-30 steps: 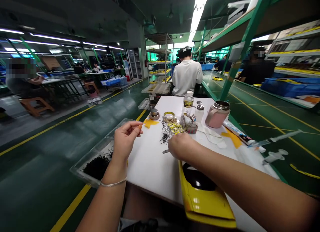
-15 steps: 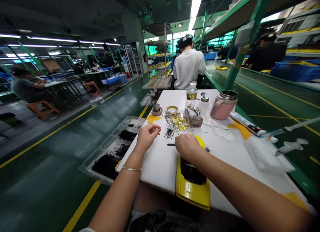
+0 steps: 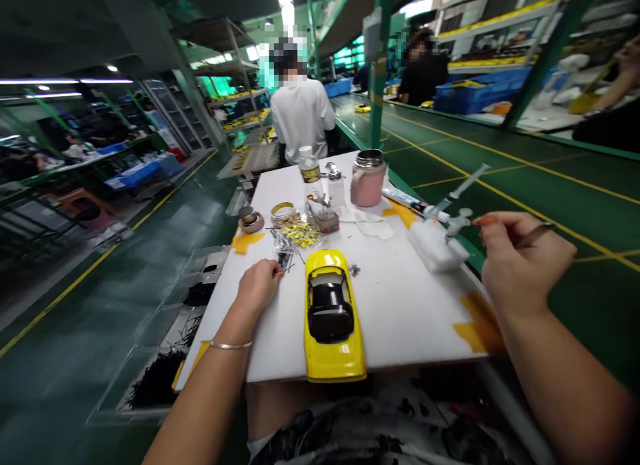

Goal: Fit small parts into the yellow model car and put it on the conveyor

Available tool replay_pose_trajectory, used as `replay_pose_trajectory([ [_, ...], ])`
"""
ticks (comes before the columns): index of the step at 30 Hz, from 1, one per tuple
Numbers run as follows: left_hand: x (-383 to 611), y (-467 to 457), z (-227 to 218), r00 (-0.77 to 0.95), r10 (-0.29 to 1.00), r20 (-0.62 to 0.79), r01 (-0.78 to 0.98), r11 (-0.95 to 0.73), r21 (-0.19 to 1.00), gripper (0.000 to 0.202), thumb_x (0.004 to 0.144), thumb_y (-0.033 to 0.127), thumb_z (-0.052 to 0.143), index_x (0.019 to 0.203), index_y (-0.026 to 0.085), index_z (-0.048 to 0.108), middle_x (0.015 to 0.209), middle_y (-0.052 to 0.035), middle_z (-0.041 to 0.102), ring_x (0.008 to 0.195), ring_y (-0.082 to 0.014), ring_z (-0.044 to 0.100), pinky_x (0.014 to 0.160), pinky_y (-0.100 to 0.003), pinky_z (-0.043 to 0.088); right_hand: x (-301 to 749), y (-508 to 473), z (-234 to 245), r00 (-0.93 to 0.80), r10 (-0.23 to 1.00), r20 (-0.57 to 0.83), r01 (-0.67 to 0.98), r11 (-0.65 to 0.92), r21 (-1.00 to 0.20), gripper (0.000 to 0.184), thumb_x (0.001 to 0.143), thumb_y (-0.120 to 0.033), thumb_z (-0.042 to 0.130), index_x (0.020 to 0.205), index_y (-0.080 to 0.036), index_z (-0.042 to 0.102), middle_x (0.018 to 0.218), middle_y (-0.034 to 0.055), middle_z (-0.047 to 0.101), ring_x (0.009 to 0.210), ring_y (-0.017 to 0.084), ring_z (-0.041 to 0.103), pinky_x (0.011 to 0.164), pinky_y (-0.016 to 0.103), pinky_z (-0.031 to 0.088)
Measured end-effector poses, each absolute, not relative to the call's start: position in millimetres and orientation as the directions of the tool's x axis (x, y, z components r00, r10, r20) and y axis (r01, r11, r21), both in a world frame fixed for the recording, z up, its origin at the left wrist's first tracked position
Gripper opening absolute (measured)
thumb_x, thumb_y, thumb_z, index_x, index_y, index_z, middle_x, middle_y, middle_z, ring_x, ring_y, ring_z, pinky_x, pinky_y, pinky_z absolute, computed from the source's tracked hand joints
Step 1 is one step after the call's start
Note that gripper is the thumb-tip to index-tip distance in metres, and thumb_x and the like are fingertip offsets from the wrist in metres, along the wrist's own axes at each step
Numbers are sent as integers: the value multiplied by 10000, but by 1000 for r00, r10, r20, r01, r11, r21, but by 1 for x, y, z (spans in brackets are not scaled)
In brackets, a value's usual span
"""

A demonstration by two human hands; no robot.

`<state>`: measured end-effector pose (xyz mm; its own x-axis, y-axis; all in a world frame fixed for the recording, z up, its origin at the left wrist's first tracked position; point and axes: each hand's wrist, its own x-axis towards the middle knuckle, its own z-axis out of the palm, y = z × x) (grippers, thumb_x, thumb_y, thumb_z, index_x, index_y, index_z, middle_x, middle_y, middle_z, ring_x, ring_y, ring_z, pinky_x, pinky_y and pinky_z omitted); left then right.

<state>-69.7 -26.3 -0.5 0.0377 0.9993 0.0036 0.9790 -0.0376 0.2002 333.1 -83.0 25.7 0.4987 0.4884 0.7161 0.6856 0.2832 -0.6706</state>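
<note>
A glossy yellow model car body (image 3: 336,365) with a black roof lies lengthwise on the white work board (image 3: 405,311). To its left, my left hand (image 3: 256,288) is closed in a pinch close to the loose thin black sticks (image 3: 285,261); whatever its fingertips hold is too small to make out. Off the board's right side, my right hand (image 3: 527,261) is raised and closed around a slim dark tool (image 3: 536,234). Its fingertips are near the syringe (image 3: 457,225) that stands in a white foam block (image 3: 434,248).
Behind the car are a bag of small yellow parts (image 3: 303,233), a tape roll (image 3: 283,211), a small box (image 3: 325,219), a bottle (image 3: 309,168) and a pink mug (image 3: 368,185). Trays of black sticks (image 3: 155,381) flank the board's left. A co-worker in white (image 3: 300,115) sits ahead.
My right hand has left the car and moved far right to the syringes, the slim dark tool still in it. My left hand stays pinched at the board's left. The view has turned right.
</note>
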Motion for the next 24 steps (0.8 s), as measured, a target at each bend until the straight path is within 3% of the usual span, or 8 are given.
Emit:
replay_pose_trajectory([
  [3,-73,-25,6,51,999,16,986,-53,160,131,938,262,604,869,187,686,890,-77,716,863,-237,666,775,-363,494,339,-83,27,490,519,700,624,352,-698,196,936,-411,691,1080,-288,742,1047,98,735,974,296,703,920,475,570],
  [6,-78,-29,16,57,997,52,982,-65,177,104,861,284,592,833,233,678,836,-91,734,808,-272,664,666,-329,416,340,-72,22,466,530,708,556,447,-701,416,806,-352,820,1187,-217,720,1148,138,733,1072,303,705,1024,454,559],
  [8,-80,-35,23,71,995,72,970,-86,228,162,831,325,582,934,245,678,856,-69,745,772,-258,662,642,-315,406,342,-62,15,466,549,694,524,461,-716,554,748,-361,845,1240,-156,693,1156,142,737,1099,304,705,1048,448,549],
  [11,-78,-49,31,109,992,59,932,-123,341,315,858,387,495,1074,242,672,820,-26,718,664,-211,651,628,-303,458,344,-50,5,428,632,646,510,421,-750,600,762,-359,817,1300,-148,655,1187,116,737,1110,289,704,1029,422,551],
  [15,-69,-71,38,187,981,53,806,-184,563,320,865,453,508,899,232,737,701,-10,648,617,-185,626,614,-289,502,343,-43,8,332,750,571,689,221,-691,367,886,-301,704,1228,-167,692,1110,86,763,985,284,722,900,370,547],
  [18,-58,-86,39,247,959,137,702,-274,657,258,862,435,613,882,239,781,809,-30,691,681,-175,638,613,-266,510,337,-40,16,297,832,469,826,23,-563,265,957,-322,651,1170,-184,729,987,78,774,907,296,717,798,339,500],
  [21,-47,-100,36,344,913,220,679,-404,613,260,900,436,670,1047,260,793,952,-44,712,760,-174,656,625,-258,523,334,-37,21,296,864,408,864,-60,-499,275,964,-363,658,1156,-186,746,958,91,771,921,317,709,772,335,462],
  [24,-40,-110,33,468,839,278,727,-544,418,371,943,481,657,1235,264,733,1013,-51,699,724,-165,643,625,-282,535,337,-32,22,318,869,378,859,-96,-503,223,940,-372,686,1021,-187,779,907,100,767,902,329,708,755,336,455],
])
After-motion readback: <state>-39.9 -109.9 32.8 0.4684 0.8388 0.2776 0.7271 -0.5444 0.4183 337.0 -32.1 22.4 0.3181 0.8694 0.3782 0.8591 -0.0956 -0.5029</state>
